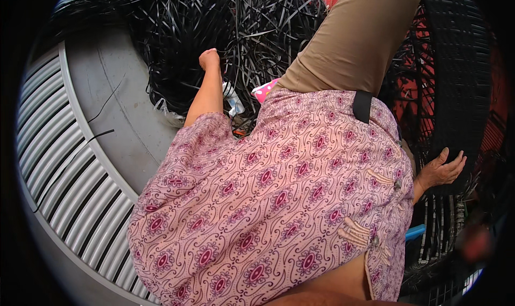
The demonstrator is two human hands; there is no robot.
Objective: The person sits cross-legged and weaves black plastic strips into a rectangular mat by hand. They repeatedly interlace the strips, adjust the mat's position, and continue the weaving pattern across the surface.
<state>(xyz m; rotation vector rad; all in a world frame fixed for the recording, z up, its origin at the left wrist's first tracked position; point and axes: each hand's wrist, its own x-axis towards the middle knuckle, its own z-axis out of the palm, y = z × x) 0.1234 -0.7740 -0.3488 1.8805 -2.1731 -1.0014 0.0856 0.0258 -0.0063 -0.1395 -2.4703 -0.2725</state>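
My left hand is closed at the edge of a large heap of black plastic strips. What its fingers hold, if anything, is hidden. At the right, my right hand has its fingers apart and lies against a dark woven panel of black strips. That panel curves along the right side, beside an open lattice frame with red behind it.
A metal-slatted bench curves along the left side, with a loose black strip over it. Grey floor shows beside it. Near my left forearm lie a white-and-blue packet and clear plastic. Something blue sticks out below my right hand.
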